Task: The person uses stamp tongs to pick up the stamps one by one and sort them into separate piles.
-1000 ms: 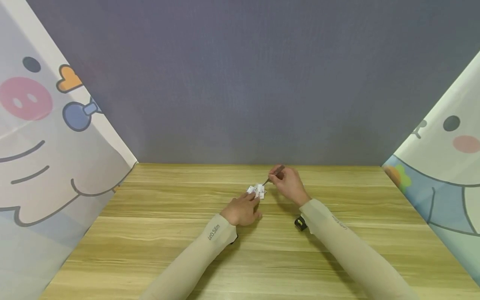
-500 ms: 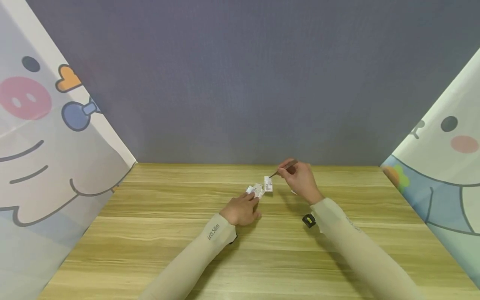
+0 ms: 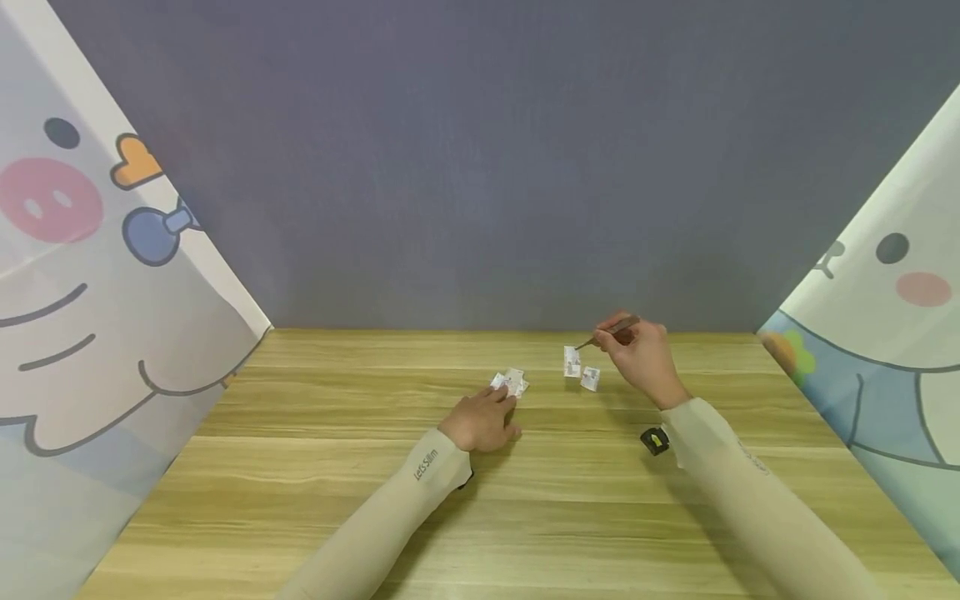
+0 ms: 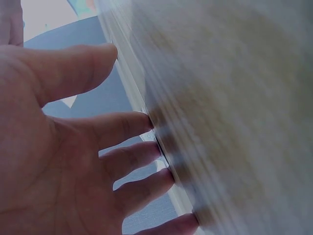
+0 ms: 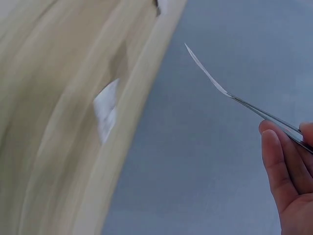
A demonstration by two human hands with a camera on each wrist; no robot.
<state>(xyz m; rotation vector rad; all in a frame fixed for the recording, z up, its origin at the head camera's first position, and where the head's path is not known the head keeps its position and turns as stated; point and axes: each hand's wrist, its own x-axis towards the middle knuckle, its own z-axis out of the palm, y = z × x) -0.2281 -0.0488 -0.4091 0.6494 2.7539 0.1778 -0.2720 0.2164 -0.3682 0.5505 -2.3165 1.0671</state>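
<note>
Several small white printed paper pieces point(image 3: 512, 382) lie in a loose pile on the wooden table. My left hand point(image 3: 482, 421) rests palm down at the near side of this pile, fingertips touching its edge. In the left wrist view its fingers point(image 4: 124, 128) reach forward to the tabletop. With thumb and fingers my right hand point(image 3: 636, 357) pinches a pair of thin tweezers point(image 3: 611, 331). At their tip hangs a white paper piece point(image 3: 572, 362), seen almost edge-on in the right wrist view. Another paper piece point(image 3: 590, 379) lies on the table just below it, left of the right hand.
The wooden table point(image 3: 337, 467) ends at a grey-blue panel point(image 3: 480, 167) behind the hands. White panels with cartoon animals stand at the left point(image 3: 150, 317) and right point(image 3: 892, 358). A black wrist device point(image 3: 655, 441) sits under the right sleeve.
My right hand has moved right, carrying a paper piece in the tweezers away from the pile. The separate piece on the table has come into full view. The left hand has stayed put.
</note>
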